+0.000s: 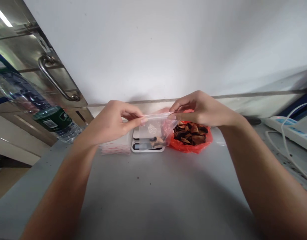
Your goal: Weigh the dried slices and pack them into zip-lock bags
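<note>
Between my two hands hangs a clear zip bag (153, 130), with a few brown dried pieces (157, 141) at its bottom. My left hand (113, 120) pinches the bag's top left corner between thumb and fingers. The top right corner is pinched by my right hand (195, 108). Behind and below the bag sits a white kitchen scale (148, 150), partly covered by it; its display cannot be read. A red plastic bag (190, 148) full of dark brown dried slices (190, 133) stands just right of the scale. Left of the scale lies a stack of flat zip bags (115, 148).
A large plastic bottle with a green label (52, 118) stands at the left. Metal doors with a handle (56, 81) are beyond it. At the right are a white device with blue buttons (293, 128) and a white cable (283, 133). A white wall (163, 50) rises behind the grey table (153, 200).
</note>
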A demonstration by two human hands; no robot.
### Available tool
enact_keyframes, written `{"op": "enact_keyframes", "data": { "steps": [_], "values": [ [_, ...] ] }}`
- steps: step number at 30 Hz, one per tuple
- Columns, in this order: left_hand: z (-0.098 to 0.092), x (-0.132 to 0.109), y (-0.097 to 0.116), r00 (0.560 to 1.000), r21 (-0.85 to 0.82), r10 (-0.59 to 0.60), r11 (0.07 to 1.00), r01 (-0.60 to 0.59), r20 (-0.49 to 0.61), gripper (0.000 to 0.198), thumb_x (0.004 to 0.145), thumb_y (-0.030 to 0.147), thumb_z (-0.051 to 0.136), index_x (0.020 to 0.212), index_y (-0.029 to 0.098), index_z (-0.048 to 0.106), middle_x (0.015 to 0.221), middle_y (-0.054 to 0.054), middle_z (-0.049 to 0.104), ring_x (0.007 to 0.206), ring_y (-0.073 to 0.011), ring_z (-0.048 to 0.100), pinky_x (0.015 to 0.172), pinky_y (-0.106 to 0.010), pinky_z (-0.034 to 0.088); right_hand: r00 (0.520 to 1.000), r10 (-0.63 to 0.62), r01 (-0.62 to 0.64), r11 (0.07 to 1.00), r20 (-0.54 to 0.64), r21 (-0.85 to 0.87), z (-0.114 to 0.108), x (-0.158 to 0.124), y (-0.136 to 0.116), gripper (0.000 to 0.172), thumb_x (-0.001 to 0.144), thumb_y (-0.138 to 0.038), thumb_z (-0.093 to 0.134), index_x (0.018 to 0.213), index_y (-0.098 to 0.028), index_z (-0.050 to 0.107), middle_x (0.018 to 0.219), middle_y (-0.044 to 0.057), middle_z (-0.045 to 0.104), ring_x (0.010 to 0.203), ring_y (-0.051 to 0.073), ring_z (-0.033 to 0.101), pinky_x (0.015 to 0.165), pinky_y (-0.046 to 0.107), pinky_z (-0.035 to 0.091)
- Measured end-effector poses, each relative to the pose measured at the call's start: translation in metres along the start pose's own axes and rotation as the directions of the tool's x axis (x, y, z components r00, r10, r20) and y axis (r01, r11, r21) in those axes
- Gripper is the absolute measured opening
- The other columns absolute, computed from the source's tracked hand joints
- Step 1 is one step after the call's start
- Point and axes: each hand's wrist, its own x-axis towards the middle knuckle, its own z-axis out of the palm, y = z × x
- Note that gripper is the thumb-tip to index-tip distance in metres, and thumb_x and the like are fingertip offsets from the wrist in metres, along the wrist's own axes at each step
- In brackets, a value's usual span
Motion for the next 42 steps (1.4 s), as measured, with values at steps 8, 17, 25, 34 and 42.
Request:
{"op": "enact_keyframes", "data": {
  "steps": [8,17,25,34,42],
  "values": [
    [-0.0016,-0.0006,-0.0030,1.000,-0.005,0.008,1.000,-0.008,-0.005,0.028,0.091,0.042,0.064,0.074,0.023,0.077,0.078,-0.002,0.078,0.070,-0.0175,0.066,0.069,-0.030,0.052,1.000,0.005,-0.005,1.000,0.002,-0.007,-0.0012,-0.0017,0.0010,0.019,0.080,-0.037,0.069,0.082,-0.019,0.077,0.078,0.006,0.078,0.068,0.018,0.067,0.059,0.033,0.051],
    [-0.0046,-0.0014,-0.0061,1.000,-0.001,-0.012,1.000,0.012,0.005,0.024,0.090,0.040,0.067,0.078,0.025,0.079,0.083,-0.002,0.080,0.074,-0.0189,0.070,0.071,-0.030,0.053,1.000,-0.003,0.006,0.995,0.029,-0.095,-0.0053,-0.0024,0.0043,0.022,0.083,-0.041,0.068,0.080,-0.021,0.075,0.078,0.005,0.078,0.068,0.018,0.066,0.059,0.034,0.049],
    [-0.0077,-0.0017,-0.0055,0.999,0.018,-0.028,0.999,0.027,0.026,0.024,0.090,0.040,0.065,0.079,0.024,0.079,0.081,-0.002,0.079,0.076,-0.0190,0.070,0.072,-0.030,0.053,0.999,0.021,-0.013,0.989,0.049,-0.146,-0.0075,-0.0030,0.0054,0.025,0.083,-0.043,0.066,0.084,-0.020,0.076,0.080,0.006,0.078,0.070,0.018,0.066,0.061,0.034,0.050],
    [-0.0073,-0.0010,-0.0062,0.998,0.029,-0.046,0.999,0.045,0.035,0.025,0.089,0.041,0.064,0.076,0.024,0.078,0.080,0.000,0.080,0.073,-0.0177,0.068,0.073,-0.030,0.053,0.992,0.077,-0.060,0.985,0.103,-0.163,-0.0093,-0.0059,0.0025,0.034,0.082,-0.052,0.065,0.082,-0.020,0.077,0.082,0.007,0.077,0.073,0.020,0.065,0.066,0.036,0.049],
    [-0.0069,0.0001,-0.0062,0.998,0.037,-0.046,0.998,0.045,0.035,0.026,0.089,0.042,0.064,0.075,0.024,0.078,0.079,0.000,0.079,0.073,-0.0179,0.069,0.074,-0.030,0.054,0.992,0.071,-0.051,0.981,0.101,-0.187,-0.0089,-0.0050,0.0009,0.037,0.084,-0.054,0.064,0.069,-0.021,0.065,0.066,0.002,0.065,0.064,0.016,0.054,0.062,0.033,0.042]
  ]
}}
